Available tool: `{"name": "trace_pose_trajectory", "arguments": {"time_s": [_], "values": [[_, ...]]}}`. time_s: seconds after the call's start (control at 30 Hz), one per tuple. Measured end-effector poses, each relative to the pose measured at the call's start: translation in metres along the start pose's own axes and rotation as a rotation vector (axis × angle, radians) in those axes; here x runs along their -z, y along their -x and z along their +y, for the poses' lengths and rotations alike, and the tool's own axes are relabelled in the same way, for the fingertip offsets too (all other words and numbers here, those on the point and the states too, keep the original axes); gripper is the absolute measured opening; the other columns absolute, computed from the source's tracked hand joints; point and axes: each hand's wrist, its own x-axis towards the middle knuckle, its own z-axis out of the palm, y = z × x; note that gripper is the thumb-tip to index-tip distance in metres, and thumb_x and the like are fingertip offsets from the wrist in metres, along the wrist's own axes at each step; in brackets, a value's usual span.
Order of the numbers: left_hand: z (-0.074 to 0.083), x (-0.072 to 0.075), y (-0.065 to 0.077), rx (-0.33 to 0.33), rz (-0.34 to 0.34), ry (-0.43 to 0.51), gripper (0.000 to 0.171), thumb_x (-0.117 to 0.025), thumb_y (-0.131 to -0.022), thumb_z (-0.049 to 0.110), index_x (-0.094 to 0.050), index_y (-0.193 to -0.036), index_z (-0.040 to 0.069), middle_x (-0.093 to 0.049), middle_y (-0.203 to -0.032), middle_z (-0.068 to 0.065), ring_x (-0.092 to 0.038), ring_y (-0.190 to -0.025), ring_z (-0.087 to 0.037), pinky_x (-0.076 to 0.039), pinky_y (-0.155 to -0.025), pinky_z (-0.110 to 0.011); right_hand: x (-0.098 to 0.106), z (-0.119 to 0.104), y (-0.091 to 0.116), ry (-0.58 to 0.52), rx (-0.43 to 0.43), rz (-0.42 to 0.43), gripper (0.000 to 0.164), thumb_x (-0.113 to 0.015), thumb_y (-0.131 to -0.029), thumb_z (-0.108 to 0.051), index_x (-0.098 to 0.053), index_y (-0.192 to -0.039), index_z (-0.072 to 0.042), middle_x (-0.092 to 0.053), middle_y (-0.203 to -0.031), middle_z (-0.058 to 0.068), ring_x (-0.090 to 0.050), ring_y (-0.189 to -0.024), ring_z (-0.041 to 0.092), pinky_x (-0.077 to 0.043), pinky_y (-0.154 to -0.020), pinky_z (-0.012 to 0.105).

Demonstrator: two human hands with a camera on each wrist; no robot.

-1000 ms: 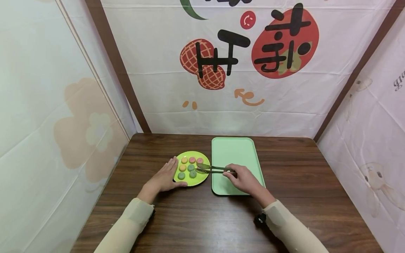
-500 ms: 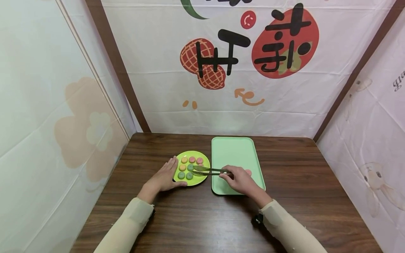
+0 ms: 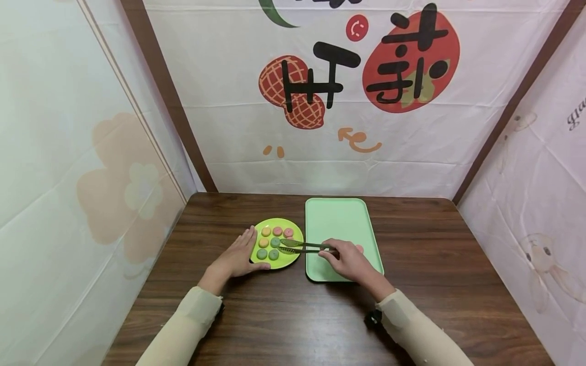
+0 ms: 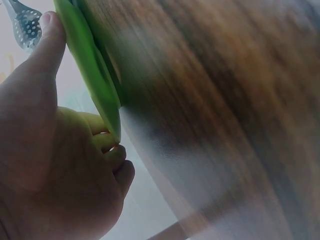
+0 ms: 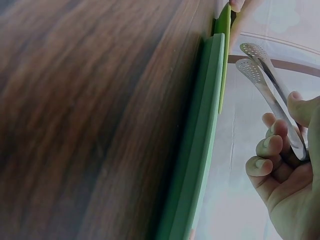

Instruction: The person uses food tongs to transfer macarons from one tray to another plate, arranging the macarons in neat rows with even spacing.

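Observation:
Spread along the left rim of the yellow-green plate (image 3: 286, 262), my left hand (image 3: 237, 258) touches it with straight fingers, the thumb at the near edge. My right hand (image 3: 347, 258) grips metal tongs (image 3: 289, 243), whose perforated heads reach over the plate's right half. In the right wrist view the tong heads (image 5: 252, 71) stand slightly apart, nothing between them. On the plate lie several macarons: yellow ones (image 3: 263, 243), pink ones (image 3: 277, 231) and green ones (image 3: 273, 254). The tongs overlap the middle green macaron (image 3: 274, 242) in the head view.
A mint-green tray (image 3: 336, 216) stands right of the plate, under my right hand. One pink macaron (image 3: 360, 248) shows on it, partly hidden behind that hand. The brown wooden table (image 3: 293, 320) is enclosed by printed cloth walls (image 3: 238, 175).
The tongs have shifted left and a little nearer over the plate. One green macaron has slid slightly left. The pink macaron on the tray has come into view. My left hand stays put.

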Motion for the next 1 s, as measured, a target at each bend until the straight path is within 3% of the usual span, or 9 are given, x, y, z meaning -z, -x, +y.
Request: {"name": "trace_pose_trajectory", "arguments": {"time_s": [0.23, 0.47, 0.73, 1.0], "values": [[0.001, 0.001, 0.001, -0.011, 0.001, -0.004, 0.125, -0.071, -0.094, 0.070, -0.010, -0.168, -0.010, -0.003, -0.177, -0.028, -0.008, -0.165, -0.042, -0.013, -0.135, -0.053, 0.006, 0.001, 0.008, 0.050, -0.035, 0.002, 0.013, -0.071, -0.107, -0.028, -0.076, -0.111, -0.017, -0.078, -0.094, -0.002, -0.067, -0.077, -0.002, -0.055, -0.071, 0.031], [-0.001, -0.002, 0.000, -0.013, 0.010, -0.002, 0.127, -0.071, -0.093, 0.072, -0.010, -0.167, -0.011, -0.004, -0.177, -0.029, -0.009, -0.165, -0.043, -0.015, -0.134, -0.055, 0.014, 0.004, 0.019, -0.002, -0.078, -0.028, 0.024, -0.066, -0.110, -0.029, -0.075, -0.118, -0.007, -0.076, -0.098, 0.004, -0.066, -0.079, 0.003, -0.059, -0.070, 0.030], [-0.002, -0.003, -0.001, -0.005, 0.010, 0.003, 0.127, -0.070, -0.093, 0.073, -0.009, -0.168, -0.010, -0.003, -0.177, -0.028, -0.008, -0.165, -0.042, -0.014, -0.134, -0.054, 0.028, 0.010, 0.032, 0.010, -0.079, 0.023, 0.022, -0.068, -0.109, -0.025, -0.076, -0.116, -0.006, -0.076, -0.095, 0.008, -0.060, -0.073, 0.003, -0.056, -0.067, 0.027], [0.000, 0.000, -0.001, -0.007, -0.001, -0.006, 0.126, -0.070, -0.094, 0.071, -0.009, -0.167, -0.011, -0.003, -0.177, -0.029, -0.008, -0.165, -0.042, -0.014, -0.134, -0.054, 0.040, 0.015, 0.043, 0.019, -0.104, 0.054, 0.022, -0.069, -0.108, -0.025, -0.076, -0.117, -0.006, -0.077, -0.102, 0.004, -0.070, -0.083, 0.010, -0.061, -0.073, 0.029]]}}
